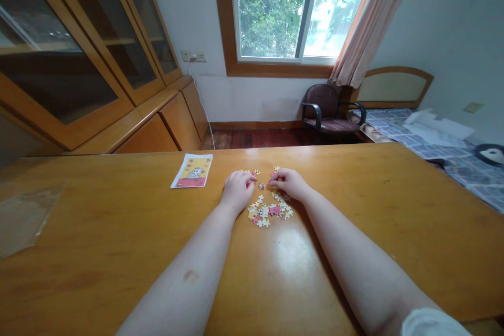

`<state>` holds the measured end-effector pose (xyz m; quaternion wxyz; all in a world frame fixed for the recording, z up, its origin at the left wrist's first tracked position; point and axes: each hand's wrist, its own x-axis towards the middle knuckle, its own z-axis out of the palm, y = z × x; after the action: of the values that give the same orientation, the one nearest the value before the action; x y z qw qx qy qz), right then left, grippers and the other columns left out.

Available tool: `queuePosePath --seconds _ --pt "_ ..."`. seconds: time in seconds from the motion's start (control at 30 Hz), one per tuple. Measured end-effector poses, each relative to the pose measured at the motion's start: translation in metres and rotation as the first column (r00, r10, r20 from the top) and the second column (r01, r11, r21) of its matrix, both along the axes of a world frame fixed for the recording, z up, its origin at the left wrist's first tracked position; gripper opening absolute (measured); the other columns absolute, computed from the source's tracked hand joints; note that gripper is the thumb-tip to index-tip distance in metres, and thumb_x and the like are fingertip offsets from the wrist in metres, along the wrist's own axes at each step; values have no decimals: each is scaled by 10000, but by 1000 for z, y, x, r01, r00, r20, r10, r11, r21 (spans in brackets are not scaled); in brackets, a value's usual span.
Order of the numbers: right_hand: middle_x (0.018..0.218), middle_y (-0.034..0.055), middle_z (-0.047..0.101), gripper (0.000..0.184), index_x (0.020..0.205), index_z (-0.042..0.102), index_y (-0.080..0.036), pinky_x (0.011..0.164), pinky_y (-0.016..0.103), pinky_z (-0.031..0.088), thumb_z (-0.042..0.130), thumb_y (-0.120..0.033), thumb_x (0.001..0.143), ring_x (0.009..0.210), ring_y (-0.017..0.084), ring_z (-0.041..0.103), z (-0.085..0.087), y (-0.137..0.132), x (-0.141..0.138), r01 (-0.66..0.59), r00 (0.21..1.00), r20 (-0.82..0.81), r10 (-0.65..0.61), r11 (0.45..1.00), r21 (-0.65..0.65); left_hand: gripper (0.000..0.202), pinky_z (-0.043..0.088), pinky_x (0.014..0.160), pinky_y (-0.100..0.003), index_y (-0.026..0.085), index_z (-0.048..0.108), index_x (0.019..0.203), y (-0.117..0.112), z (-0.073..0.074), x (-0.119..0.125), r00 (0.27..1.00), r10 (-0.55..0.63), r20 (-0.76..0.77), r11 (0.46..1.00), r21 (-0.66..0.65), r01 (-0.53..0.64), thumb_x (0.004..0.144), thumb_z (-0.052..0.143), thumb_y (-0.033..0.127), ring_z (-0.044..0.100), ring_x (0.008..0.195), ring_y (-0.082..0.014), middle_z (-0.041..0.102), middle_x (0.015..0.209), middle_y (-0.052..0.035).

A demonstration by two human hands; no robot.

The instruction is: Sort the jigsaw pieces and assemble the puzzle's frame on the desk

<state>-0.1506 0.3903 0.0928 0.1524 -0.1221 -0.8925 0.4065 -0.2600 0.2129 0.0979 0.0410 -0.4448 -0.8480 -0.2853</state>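
Observation:
My left hand [238,189] rests on the table with its fingers bent, and a bit of pink jigsaw puzzle piece [248,184] shows between thumb and fingers. Opposite it, my right hand [290,182] is curled with its fingertips together by some pieces; what they pinch, if anything, is hidden. A small patterned puzzle piece [261,186] lies in the gap between both hands. Closer to me is a loose heap of yellow, white and pink puzzle pieces [274,210]. Left of my hands lies a picture card [192,170] with a white cartoon animal on yellow and pink.
The wooden table [137,231] spans the view. A clear plastic sheet [27,218] lies at its left edge. Beyond stand a glass-door cabinet [98,37], an office chair [328,110] and a bed [437,142] under a window with a pink curtain [374,26].

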Motion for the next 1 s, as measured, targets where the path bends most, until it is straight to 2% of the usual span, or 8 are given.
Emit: queuePosePath --seconds 0.13,0.27,0.43,0.57,0.67,0.73,0.8,1.0 --pt "792 31 669 85 804 764 -203 719 250 451 717 -244 747 752 147 608 -3 8 -1 152 987 -59 -148 987 59 234 431 927 -352 239 714 861 0 0 0 1000 8 12 1000 -4 -8 800 492 198 576 970 -208 705 947 -14" --pt "812 43 677 117 861 771 -226 730 257 449 697 -269 781 776 158 612 -5 11 -1 194 981 -58 -186 955 224 254 430 925 -357 251 727 861 -1 3 2 1000 -5 15 1000 -12 5 786 493 188 571 972 -207 700 949 -11" --pt "908 35 691 175 941 756 -272 812 280 442 641 -262 810 881 181 608 -6 8 1 186 978 17 -206 915 358 260 406 964 -383 277 749 794 -1 5 5 999 -44 -5 998 -54 44 765 510 179 552 1013 -214 693 988 -9" --pt "943 44 690 248 990 736 -238 859 296 433 575 -193 808 914 186 599 -1 4 2 189 980 -14 -196 919 347 304 324 1061 -458 310 747 925 0 3 8 995 -98 2 988 -124 97 779 510 186 495 1150 -246 673 1112 -6" --pt "963 31 696 255 921 748 -246 884 310 417 562 -141 783 924 183 584 1 0 2 56 998 -21 -52 932 358 392 258 1099 -513 325 697 1079 0 2 9 990 -138 -3 978 -157 135 779 499 169 429 1246 -266 608 1253 -12" --pt "987 23 692 250 893 755 -265 901 326 401 569 -143 779 940 185 572 1 -3 2 -51 998 -9 59 920 389 419 267 1102 -499 304 676 1120 0 1 9 994 -106 -7 986 -131 105 781 482 153 437 1244 -256 596 1269 -21" --pt "1000 25 684 245 904 757 -278 905 338 389 574 -165 788 955 191 560 0 -6 2 -94 995 16 96 902 420 403 301 1092 -469 278 685 1092 0 1 7 999 -41 0 995 -86 41 788 460 142 468 1212 -240 623 1223 -22" --pt "997 63 668 208 936 751 -243 882 370 371 576 -228 826 951 220 534 5 -9 4 55 996 42 -84 880 473 328 363 1053 -420 258 716 954 1 -1 1 999 42 9 999 -2 -42 780 463 146 521 1136 -227 672 1107 -20"
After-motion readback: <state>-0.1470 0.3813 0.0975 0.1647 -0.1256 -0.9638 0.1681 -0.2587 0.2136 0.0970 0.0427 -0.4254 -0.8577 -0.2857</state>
